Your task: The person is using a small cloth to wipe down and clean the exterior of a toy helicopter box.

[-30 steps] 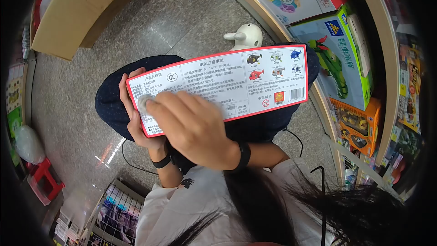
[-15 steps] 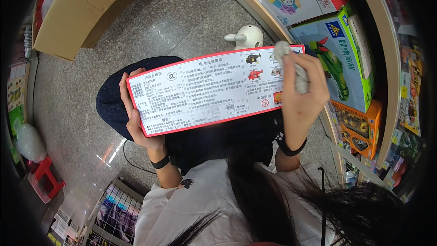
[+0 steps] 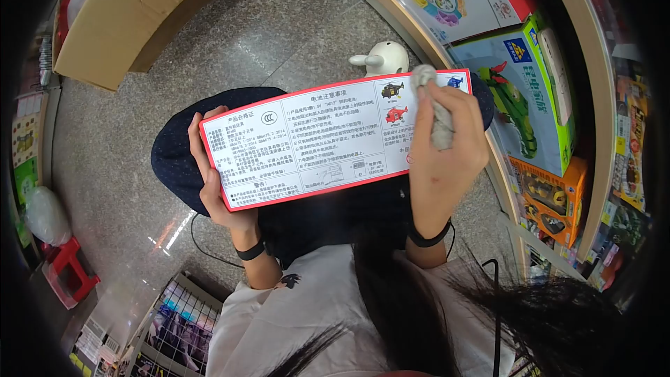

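Observation:
A long toy box (image 3: 335, 146) with a red border lies across my lap, its printed white face up and small helicopter pictures at the right end. My left hand (image 3: 222, 181) grips the box's left end, fingers behind the edge and thumb on the front side. In my right hand (image 3: 453, 146) is a bunched grey cloth (image 3: 441, 122), pressed against the box's right part over the helicopter pictures. The fingers are closed around the cloth, and part of the print there is hidden.
On the right, a curved shelf holds a green toy box (image 3: 520, 91) and an orange toy box (image 3: 555, 199). A white rounded object (image 3: 387, 59) stands on the floor beyond my lap. At upper left is a cardboard box (image 3: 132, 14), with a red stool (image 3: 73, 272) at lower left.
My right hand has moved a little to the left with the cloth, across the helicopter pictures. The box and my left hand have shifted only slightly.

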The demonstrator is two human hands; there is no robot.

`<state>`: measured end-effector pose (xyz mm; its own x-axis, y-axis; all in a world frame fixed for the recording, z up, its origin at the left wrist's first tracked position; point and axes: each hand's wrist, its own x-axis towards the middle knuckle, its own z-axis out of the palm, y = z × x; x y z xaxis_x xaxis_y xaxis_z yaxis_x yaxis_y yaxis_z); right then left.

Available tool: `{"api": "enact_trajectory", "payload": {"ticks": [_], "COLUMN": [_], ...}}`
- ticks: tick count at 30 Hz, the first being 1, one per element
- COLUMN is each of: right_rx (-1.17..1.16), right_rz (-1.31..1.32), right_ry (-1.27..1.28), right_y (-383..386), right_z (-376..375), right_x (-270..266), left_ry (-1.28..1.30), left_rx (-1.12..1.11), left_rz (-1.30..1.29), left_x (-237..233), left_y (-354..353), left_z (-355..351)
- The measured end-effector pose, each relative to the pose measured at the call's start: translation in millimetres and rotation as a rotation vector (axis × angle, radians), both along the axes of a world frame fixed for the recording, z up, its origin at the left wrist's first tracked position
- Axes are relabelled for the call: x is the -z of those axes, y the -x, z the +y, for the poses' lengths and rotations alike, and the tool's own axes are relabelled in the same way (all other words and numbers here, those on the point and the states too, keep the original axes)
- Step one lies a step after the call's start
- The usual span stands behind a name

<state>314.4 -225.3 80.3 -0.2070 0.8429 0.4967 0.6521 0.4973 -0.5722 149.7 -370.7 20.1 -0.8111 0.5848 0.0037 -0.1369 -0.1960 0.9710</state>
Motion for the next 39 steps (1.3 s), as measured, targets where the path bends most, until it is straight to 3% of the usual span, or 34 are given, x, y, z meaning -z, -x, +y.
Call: {"api": "enact_trajectory", "payload": {"ticks": [16,20,26,39], "right_rx": [-0.55,-0.568,-0.67,-0.742], "right_rz": [-0.075,-0.002,-0.013,-0.022], "right_ry": [0.008,-0.113,0.01,-0.008], "right_y": [86.7,100.1,91.3,84.0], "right_z": [-70.4,-76.7,-73.4,-84.1], "right_x": [-2.6,5.8,0.7,3.0], "left_ry": [-0.032,0.014,-0.044,-0.107], "left_rx": [-0.065,-0.066,-0.071,-0.092], "left_rz": [0.007,0.072,0.036,-0.05], "left_x": [5.5,7.8,7.7,9.2], "left_y": [-4.3,-2.2,-3.5,-3.2], "left_z": [0.7,0.7,2.9,4.5]}}
